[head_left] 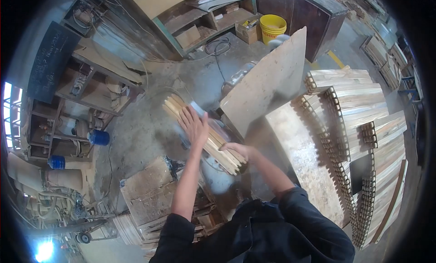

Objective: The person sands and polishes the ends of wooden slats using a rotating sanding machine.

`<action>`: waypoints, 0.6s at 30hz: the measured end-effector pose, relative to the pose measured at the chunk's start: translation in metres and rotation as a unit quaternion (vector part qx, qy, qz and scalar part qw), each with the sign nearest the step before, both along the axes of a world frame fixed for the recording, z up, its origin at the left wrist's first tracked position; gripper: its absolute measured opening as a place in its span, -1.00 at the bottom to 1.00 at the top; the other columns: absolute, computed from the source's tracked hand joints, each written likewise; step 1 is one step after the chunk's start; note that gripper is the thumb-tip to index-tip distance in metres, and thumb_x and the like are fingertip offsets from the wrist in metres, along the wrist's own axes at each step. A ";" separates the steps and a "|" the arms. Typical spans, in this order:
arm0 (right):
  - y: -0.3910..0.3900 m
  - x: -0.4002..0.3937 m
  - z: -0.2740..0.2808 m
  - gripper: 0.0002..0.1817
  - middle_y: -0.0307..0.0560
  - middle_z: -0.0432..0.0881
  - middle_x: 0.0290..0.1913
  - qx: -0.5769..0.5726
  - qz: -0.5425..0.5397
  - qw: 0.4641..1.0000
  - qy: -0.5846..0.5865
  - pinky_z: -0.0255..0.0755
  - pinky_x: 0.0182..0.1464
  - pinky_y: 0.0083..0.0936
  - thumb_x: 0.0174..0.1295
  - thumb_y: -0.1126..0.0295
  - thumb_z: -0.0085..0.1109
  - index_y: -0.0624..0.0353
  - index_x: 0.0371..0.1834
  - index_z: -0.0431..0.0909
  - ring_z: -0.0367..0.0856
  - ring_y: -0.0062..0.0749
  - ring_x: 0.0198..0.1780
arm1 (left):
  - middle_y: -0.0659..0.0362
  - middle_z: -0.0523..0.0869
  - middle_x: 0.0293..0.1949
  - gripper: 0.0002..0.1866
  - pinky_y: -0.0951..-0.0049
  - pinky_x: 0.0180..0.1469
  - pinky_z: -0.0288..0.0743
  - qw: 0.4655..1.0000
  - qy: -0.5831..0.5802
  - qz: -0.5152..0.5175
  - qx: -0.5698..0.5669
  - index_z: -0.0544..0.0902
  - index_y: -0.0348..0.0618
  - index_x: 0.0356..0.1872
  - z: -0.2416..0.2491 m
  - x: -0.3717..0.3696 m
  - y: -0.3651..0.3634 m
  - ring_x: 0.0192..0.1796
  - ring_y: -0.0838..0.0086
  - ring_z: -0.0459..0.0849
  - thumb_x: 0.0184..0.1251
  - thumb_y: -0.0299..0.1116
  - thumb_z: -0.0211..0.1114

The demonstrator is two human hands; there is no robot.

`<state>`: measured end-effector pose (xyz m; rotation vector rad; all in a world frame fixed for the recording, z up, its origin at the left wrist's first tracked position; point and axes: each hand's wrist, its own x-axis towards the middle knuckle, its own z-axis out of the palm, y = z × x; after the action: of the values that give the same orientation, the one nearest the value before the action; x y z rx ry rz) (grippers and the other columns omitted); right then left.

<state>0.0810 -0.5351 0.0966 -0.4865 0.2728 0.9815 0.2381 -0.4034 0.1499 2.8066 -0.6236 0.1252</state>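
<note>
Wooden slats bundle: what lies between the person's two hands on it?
In the head view, only the wooden slats bundle spans between the left hand, flat on top, and the right hand, at its near end.

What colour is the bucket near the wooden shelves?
The bucket is yellow with some red lettering, seen in the head view.
</note>
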 end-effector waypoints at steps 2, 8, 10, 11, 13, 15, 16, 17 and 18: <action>0.004 0.024 -0.005 -0.33 0.23 0.67 -0.18 0.015 -0.004 1.000 -0.016 0.65 -0.14 -0.09 0.23 -0.10 0.18 0.32 0.13 0.55 0.72 0.04 -0.22 | -0.25 -0.12 0.64 -0.14 -0.09 0.64 -0.42 0.998 0.022 0.028 -0.044 -0.08 -0.31 0.63 -0.005 0.018 0.000 0.68 -0.11 -0.25 0.60 0.16 -0.15; 0.006 -0.010 -0.013 -0.28 0.31 0.64 -0.15 0.111 -0.028 0.993 -0.026 0.62 -0.08 -0.02 0.27 -0.14 0.06 0.37 0.19 0.49 0.69 0.10 -0.17 | -0.17 -0.18 0.66 -0.16 -0.12 0.63 -0.45 0.997 0.051 0.014 -0.058 -0.14 -0.19 0.66 -0.004 -0.015 -0.007 0.68 -0.13 -0.30 0.60 0.16 -0.17; 0.006 -0.032 -0.026 -0.27 0.31 0.64 -0.09 0.159 -0.039 0.986 -0.028 0.61 -0.03 0.03 0.31 -0.12 0.03 0.39 0.23 0.47 0.69 0.11 -0.12 | -0.16 -0.18 0.66 -0.16 -0.14 0.62 -0.46 0.997 0.052 -0.002 -0.058 -0.14 -0.15 0.66 -0.008 -0.033 -0.015 0.67 -0.15 -0.31 0.60 0.16 -0.16; 0.007 -0.045 -0.033 -0.27 0.29 0.64 -0.05 0.182 -0.039 0.982 -0.026 0.60 0.01 0.06 0.34 -0.11 0.03 0.41 0.25 0.45 0.69 0.10 -0.08 | -0.16 -0.18 0.66 -0.16 -0.15 0.62 -0.46 0.997 0.046 -0.012 -0.057 -0.14 -0.13 0.66 -0.012 -0.045 -0.015 0.67 -0.16 -0.31 0.60 0.16 -0.15; 0.007 -0.068 -0.040 -0.26 0.29 0.64 -0.01 0.246 -0.018 0.969 -0.033 0.57 0.09 0.09 0.40 -0.11 -0.05 0.44 0.29 0.43 0.68 0.10 -0.01 | -0.16 -0.18 0.66 -0.15 -0.17 0.61 -0.47 0.997 0.043 -0.019 -0.054 -0.15 -0.09 0.67 -0.018 -0.068 -0.015 0.67 -0.19 -0.31 0.58 0.16 -0.11; 0.006 -0.093 -0.034 -0.24 0.30 0.63 -0.01 0.231 -0.017 0.973 -0.021 0.57 0.10 0.08 0.39 -0.12 -0.06 0.45 0.30 0.42 0.68 0.11 -0.01 | -0.17 -0.18 0.66 -0.15 -0.19 0.61 -0.47 0.997 0.041 -0.025 -0.058 -0.14 -0.09 0.67 -0.018 -0.092 -0.014 0.67 -0.19 -0.32 0.58 0.15 -0.09; 0.005 -0.103 -0.031 -0.23 0.31 0.63 -0.01 0.223 -0.017 0.975 -0.017 0.56 0.11 0.08 0.39 -0.13 -0.07 0.46 0.30 0.42 0.68 0.11 -0.01 | -0.18 -0.19 0.66 -0.15 -0.20 0.61 -0.47 0.997 0.038 -0.029 -0.060 -0.14 -0.09 0.67 -0.016 -0.103 -0.014 0.67 -0.19 -0.32 0.58 0.14 -0.09; 0.008 -0.117 -0.035 -0.21 0.33 0.63 0.01 0.228 -0.030 0.972 0.038 0.54 0.14 0.06 0.39 -0.13 -0.09 0.48 0.32 0.41 0.68 0.13 0.01 | -0.20 -0.20 0.65 -0.14 -0.24 0.60 -0.47 0.996 0.040 -0.036 -0.065 -0.12 -0.12 0.67 -0.014 -0.114 -0.013 0.66 -0.21 -0.33 0.57 0.14 -0.07; 0.007 -0.128 -0.035 -0.21 0.34 0.63 0.02 0.216 -0.027 0.976 0.025 0.54 0.15 0.07 0.39 -0.13 -0.09 0.48 0.32 0.40 0.68 0.14 0.01 | -0.20 -0.20 0.65 -0.14 -0.25 0.59 -0.47 0.997 0.041 -0.039 -0.060 -0.11 -0.13 0.66 -0.012 -0.124 -0.013 0.66 -0.21 -0.33 0.57 0.14 -0.06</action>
<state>-0.0467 -0.5280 0.0620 -0.0568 0.1113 0.9679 0.1137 -0.4165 0.1375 2.6535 -0.6832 0.0317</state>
